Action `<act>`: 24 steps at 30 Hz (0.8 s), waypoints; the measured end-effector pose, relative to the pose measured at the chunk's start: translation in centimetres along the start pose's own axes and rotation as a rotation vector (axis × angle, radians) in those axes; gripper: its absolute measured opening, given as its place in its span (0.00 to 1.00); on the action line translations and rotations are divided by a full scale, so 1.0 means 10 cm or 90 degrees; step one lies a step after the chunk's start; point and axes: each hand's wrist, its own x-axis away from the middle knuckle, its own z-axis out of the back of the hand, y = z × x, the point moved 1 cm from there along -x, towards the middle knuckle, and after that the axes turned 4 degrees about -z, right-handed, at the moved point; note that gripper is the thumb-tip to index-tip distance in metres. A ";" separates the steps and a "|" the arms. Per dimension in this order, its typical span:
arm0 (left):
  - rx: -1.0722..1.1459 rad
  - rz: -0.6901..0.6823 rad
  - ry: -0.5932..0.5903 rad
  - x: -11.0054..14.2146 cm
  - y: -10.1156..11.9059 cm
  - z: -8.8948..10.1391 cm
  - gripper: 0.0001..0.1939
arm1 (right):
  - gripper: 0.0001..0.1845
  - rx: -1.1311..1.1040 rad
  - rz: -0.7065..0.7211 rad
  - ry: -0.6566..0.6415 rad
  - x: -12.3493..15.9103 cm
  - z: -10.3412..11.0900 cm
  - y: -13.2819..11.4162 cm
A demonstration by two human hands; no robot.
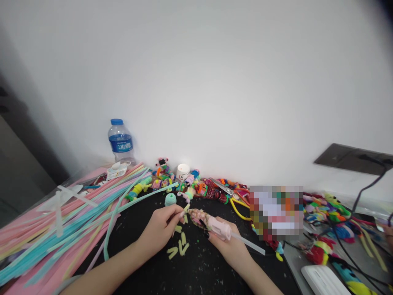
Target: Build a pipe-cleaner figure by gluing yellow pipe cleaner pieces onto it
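Note:
My right hand point(229, 242) is wrapped round a pink hot glue gun point(220, 228), whose front end is coated in fuzzy bits and points left. A translucent glue stick point(249, 244) sticks out of its back. Thumb and finger of my left hand point(162, 227) pinch a short pale yellow pipe cleaner piece point(186, 207) close to the gun's tip; whether they touch I cannot tell. Several more bent yellow pieces point(183, 248) lie on the black mat point(202, 270) below. Just beyond my left fingers sits a mint green coil point(170, 199).
Long pastel pipe cleaners point(76, 229) cover the left side, with a water bottle point(120, 143) behind. Scissors point(225, 188), a white cup point(183, 171) and colourful fuzzy figures line the wall. At right are a blurred-out patch point(276, 213), a white box point(324, 280) and a black cable point(357, 200).

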 end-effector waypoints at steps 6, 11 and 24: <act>-0.011 -0.004 0.007 -0.01 -0.01 0.00 0.13 | 0.06 0.009 0.004 0.009 0.00 0.00 0.00; -0.018 -0.002 0.009 -0.02 -0.01 0.00 0.14 | 0.06 0.002 0.004 0.020 0.00 0.00 -0.01; -0.025 -0.005 0.012 -0.02 0.00 0.02 0.13 | 0.07 0.015 0.007 0.000 0.00 0.00 0.04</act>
